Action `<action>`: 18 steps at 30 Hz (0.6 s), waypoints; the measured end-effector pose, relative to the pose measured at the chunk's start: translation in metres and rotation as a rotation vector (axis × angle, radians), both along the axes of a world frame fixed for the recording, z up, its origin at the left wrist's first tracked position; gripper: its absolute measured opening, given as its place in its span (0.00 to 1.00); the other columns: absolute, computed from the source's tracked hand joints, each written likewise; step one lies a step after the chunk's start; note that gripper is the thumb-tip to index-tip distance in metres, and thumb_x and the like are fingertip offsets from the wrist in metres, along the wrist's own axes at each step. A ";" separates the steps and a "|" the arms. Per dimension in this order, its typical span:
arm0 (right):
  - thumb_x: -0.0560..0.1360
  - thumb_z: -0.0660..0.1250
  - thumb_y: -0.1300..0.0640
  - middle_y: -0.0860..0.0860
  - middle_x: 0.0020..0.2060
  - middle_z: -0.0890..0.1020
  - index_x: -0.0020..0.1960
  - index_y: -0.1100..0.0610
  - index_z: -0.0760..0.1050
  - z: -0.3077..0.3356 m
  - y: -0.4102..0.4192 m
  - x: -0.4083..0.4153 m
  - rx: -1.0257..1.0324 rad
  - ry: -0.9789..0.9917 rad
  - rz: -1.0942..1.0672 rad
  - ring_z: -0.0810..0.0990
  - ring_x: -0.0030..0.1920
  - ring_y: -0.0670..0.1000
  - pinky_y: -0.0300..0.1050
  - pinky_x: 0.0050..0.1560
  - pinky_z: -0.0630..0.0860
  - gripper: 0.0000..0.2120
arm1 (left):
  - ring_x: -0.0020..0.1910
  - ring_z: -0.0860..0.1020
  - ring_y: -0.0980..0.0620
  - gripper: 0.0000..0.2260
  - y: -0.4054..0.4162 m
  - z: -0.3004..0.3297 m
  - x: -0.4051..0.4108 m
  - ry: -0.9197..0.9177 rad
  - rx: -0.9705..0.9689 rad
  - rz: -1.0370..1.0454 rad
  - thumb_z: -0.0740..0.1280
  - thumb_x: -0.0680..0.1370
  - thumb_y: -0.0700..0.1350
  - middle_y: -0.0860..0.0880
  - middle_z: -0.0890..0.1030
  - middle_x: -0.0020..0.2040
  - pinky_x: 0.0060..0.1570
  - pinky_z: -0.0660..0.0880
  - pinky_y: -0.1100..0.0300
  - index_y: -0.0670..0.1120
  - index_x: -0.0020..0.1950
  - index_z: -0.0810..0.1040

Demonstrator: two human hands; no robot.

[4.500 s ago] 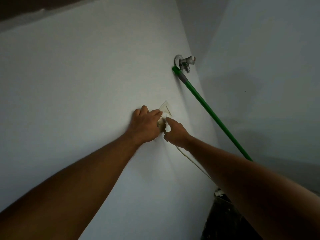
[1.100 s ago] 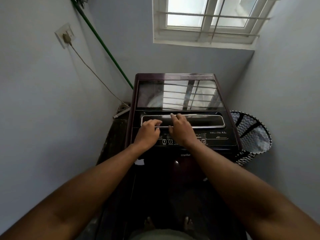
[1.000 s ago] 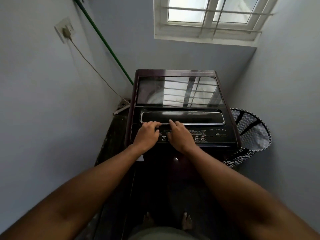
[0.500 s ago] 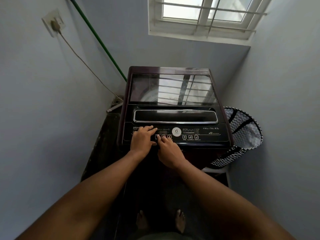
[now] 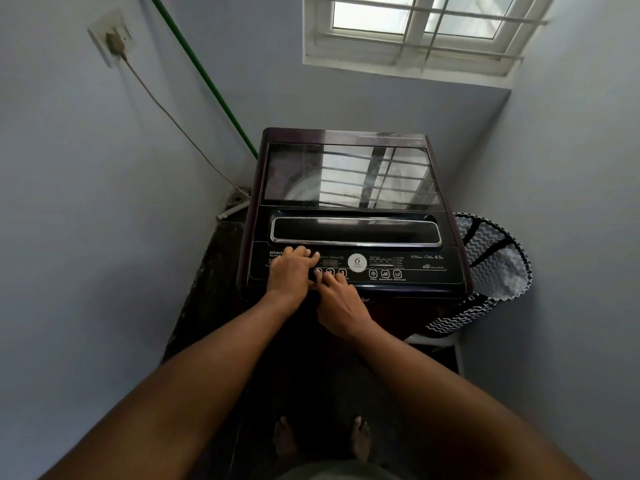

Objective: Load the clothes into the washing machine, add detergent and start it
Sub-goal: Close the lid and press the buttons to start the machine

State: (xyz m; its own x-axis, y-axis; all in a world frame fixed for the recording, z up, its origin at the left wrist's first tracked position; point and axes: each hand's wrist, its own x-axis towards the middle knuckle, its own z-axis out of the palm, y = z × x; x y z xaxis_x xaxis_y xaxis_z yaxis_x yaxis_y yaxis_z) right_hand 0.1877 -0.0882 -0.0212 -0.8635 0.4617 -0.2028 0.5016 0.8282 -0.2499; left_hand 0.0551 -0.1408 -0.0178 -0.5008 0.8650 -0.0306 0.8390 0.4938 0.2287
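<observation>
Both arms reached forward and down to the washing machine (image 5: 349, 209), which stood in the corner under the window, lid closed. Left hand (image 5: 290, 271) lay flat on the control panel (image 5: 408, 268), fingers relaxed and together. Right hand (image 5: 341, 306) had straight fingers touching the numbered buttons (image 5: 342, 272). Half a second earlier both hands sat likewise; the view had barely shifted.

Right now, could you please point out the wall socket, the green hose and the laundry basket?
wall socket (image 5: 110, 36), head view, on its plate.
green hose (image 5: 204, 77), head view, mid-length.
laundry basket (image 5: 498, 258), head view, on its zigzag lining.
</observation>
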 end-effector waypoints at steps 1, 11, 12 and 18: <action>0.73 0.64 0.58 0.55 0.65 0.71 0.78 0.62 0.55 -0.001 0.000 0.000 -0.001 0.004 -0.001 0.70 0.60 0.58 0.55 0.53 0.75 0.37 | 0.63 0.70 0.50 0.27 0.000 0.000 0.000 0.002 -0.005 -0.004 0.73 0.75 0.48 0.53 0.73 0.66 0.62 0.70 0.53 0.55 0.73 0.70; 0.74 0.63 0.58 0.54 0.65 0.69 0.75 0.59 0.62 0.001 0.007 -0.002 -0.024 0.011 0.054 0.68 0.59 0.57 0.56 0.54 0.77 0.30 | 0.63 0.70 0.49 0.28 0.001 0.000 0.002 -0.030 0.003 0.005 0.73 0.75 0.47 0.51 0.74 0.66 0.63 0.71 0.53 0.53 0.74 0.70; 0.74 0.63 0.58 0.54 0.66 0.69 0.75 0.58 0.63 0.001 0.007 -0.001 -0.025 0.014 0.060 0.68 0.59 0.57 0.55 0.54 0.77 0.30 | 0.63 0.70 0.49 0.28 0.001 0.001 0.002 -0.037 0.004 0.009 0.73 0.75 0.47 0.51 0.74 0.66 0.63 0.71 0.53 0.53 0.74 0.70; 0.74 0.63 0.59 0.56 0.66 0.68 0.76 0.60 0.59 0.004 0.006 0.001 -0.028 0.019 0.065 0.67 0.60 0.57 0.55 0.56 0.76 0.32 | 0.62 0.70 0.49 0.29 -0.001 0.002 0.005 -0.074 0.019 0.029 0.74 0.74 0.48 0.52 0.74 0.65 0.61 0.73 0.54 0.53 0.74 0.70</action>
